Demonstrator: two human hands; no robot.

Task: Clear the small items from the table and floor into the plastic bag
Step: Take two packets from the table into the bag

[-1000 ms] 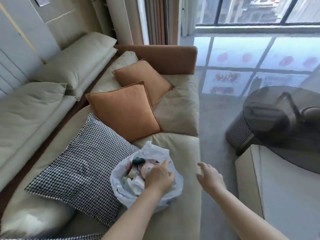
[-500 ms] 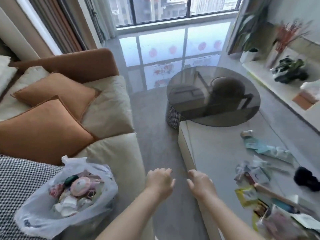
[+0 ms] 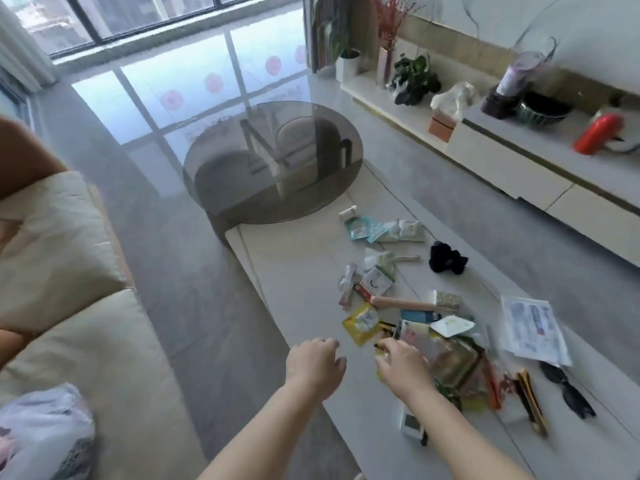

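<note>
Many small things lay heaped on the table [image 3: 298, 271], while the bag [image 3: 45, 427] sat far left on the sofa [image 3: 86, 341], already part full. Left hand [image 3: 317, 363] hovered over the table edge, fingers loosely curled, holding nothing. Right hand [image 3: 401, 367] touched a yellow sachet [image 3: 362, 322] at the pile's near side; whether it gripped one I could not tell. Those packets looked light, thin and slippery, best pinched by an edge; the black scrunchie [image 3: 446, 261] looked soft.
</note>
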